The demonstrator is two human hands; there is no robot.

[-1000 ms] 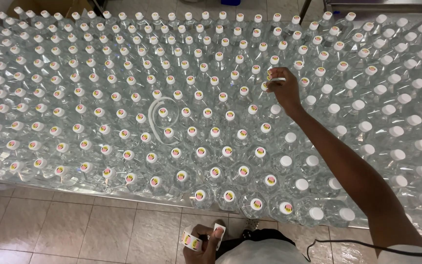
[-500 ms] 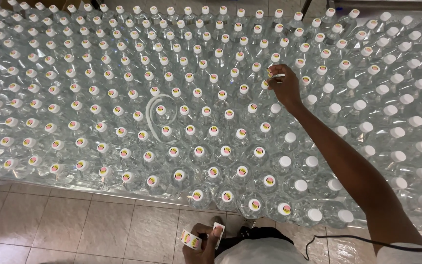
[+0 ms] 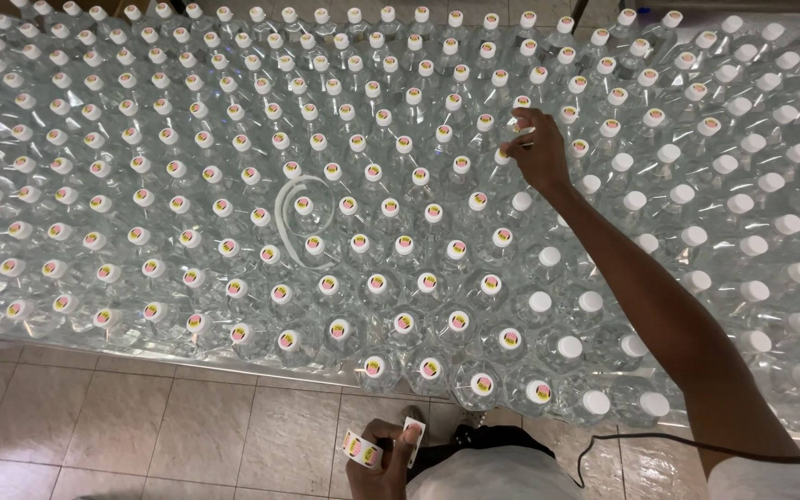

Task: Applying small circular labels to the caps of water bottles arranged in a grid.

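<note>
My right hand [image 3: 539, 153], fingers pinched on a bottle cap [image 3: 521, 141] mid-surface, presses a sticker flat. My left hand [image 3: 383, 456] grips the sticker strip [image 3: 363, 449] below the near edge, ready to peel.

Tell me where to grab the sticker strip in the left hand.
Pinch the free end of the sticker strip, coming from the left. That end sticks out past the left hand, which holds the other end; the hand blocks the right.
</note>
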